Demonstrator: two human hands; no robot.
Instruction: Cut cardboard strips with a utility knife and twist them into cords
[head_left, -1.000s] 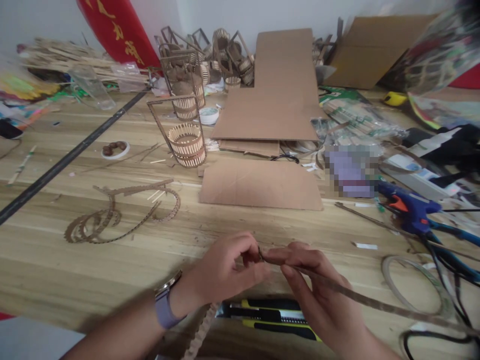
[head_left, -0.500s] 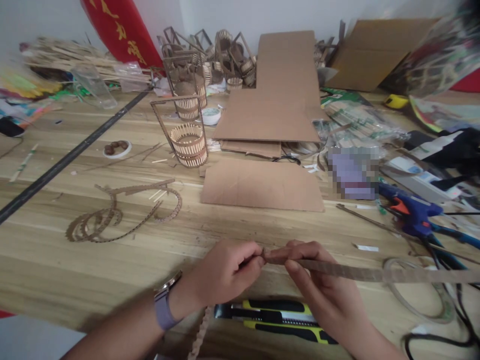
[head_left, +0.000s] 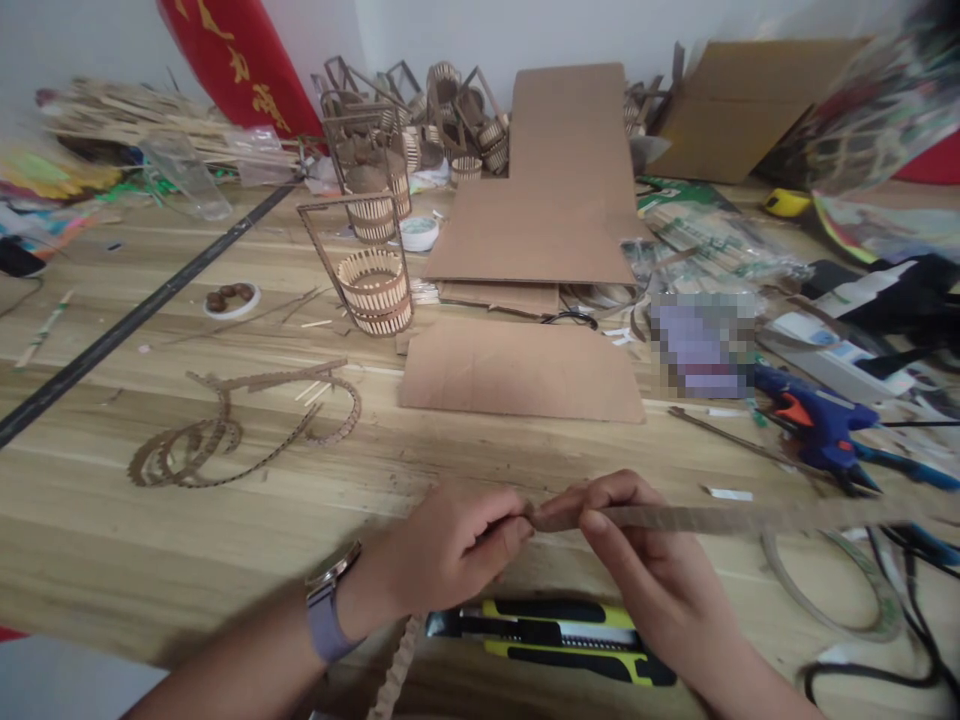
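Note:
A long brown cardboard strip (head_left: 712, 518) runs from my hands off toward the right edge. My left hand (head_left: 457, 545), with a watch on its wrist, pinches the strip between thumb and fingers. Close beside it, my right hand (head_left: 645, 560) holds the same strip between thumb and forefinger. A crinkled stretch of strip (head_left: 396, 665) hangs below my left hand, its link to the held part hidden by that hand. Under my hands lies a yellow and black utility knife (head_left: 555, 635), partly covered by my right hand.
Curled, notched cardboard strips (head_left: 187, 455) lie at left. Small handled stick baskets (head_left: 375, 290) stand behind, near cardboard sheets (head_left: 525, 370). At right sit a blue glue gun (head_left: 825, 415), cables and a power strip (head_left: 832, 350). A black bar (head_left: 150, 300) crosses the left side.
My right hand has shifted slightly right along the strip, away from my left hand. The strip's right part has risen a little. My left hand stays nearly still.

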